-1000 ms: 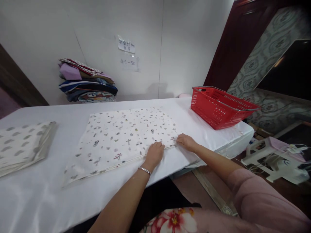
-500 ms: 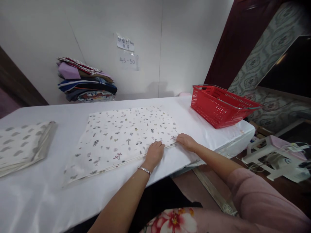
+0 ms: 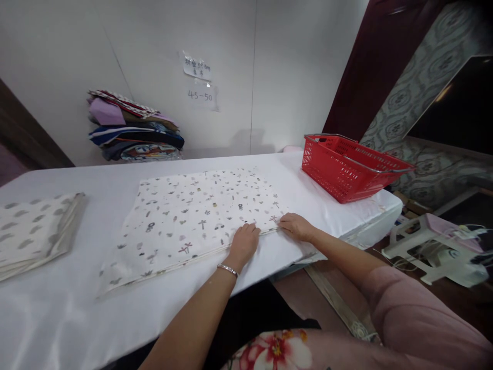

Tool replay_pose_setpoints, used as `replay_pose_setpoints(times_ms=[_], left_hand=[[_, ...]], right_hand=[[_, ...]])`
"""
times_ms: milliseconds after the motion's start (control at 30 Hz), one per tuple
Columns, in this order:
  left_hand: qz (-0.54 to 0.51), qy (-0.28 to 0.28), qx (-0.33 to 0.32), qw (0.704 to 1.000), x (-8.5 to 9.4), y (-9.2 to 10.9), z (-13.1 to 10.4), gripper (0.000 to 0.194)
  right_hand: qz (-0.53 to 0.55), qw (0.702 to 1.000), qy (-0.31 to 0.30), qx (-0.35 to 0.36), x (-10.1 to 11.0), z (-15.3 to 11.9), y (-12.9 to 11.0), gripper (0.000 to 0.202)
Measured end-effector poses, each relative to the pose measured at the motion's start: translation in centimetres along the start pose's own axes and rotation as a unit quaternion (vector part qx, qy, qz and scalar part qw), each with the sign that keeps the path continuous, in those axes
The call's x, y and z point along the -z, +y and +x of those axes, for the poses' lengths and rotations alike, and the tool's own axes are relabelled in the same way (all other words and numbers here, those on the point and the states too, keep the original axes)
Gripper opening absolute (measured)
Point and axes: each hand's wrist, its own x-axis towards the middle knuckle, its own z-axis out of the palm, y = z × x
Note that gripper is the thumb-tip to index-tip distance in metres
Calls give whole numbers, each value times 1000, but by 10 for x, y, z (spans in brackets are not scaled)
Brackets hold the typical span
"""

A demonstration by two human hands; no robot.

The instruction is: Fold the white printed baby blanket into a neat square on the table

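A folded white cloth (image 3: pixel 192 216) printed with small palm trees and other little motifs lies flat on the white-covered table. My left hand (image 3: pixel 245 242), with a bracelet at the wrist, has its fingers closed over the near edge of this cloth, right of the middle. At the near right corner, my right hand (image 3: pixel 296 226) pinches the same edge. The thumbs and the undersides of both hands are hidden. Several layers show along the cloth's near edge.
Another folded cloth (image 3: pixel 36 231) with grey spots lies at the table's left. A red plastic basket (image 3: pixel 346 172) stands at the back right. Stacked folded fabrics (image 3: pixel 134 128) sit against the wall, left of paper signs (image 3: pixel 201 95). A white stool (image 3: pixel 435 246) is right of the table.
Both hands keep their places on the cloth's near edge. Only the camera view has shifted slightly.
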Motion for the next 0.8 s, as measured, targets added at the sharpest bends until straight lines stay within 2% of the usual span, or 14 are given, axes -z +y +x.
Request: replay_pose_setpoints(times_ms=[200,433,633,800], left_hand=[[0,3,-4,1000,0,0,0,20],[-6,10,-6,1000,-2,-1,-1,21],[-14,9,-4,1000,-2,-1,0,21],[-10,5,-1,1000,-2,0,0,21]], right_hand=[[-4,1000,-18,-18,-2,3,3,31],[-39,999,18,-20,-5,6,6,30],[-37,999,21,-30,-10,4,4,24],[-59,998,13,-11,-13,-1,3,24]])
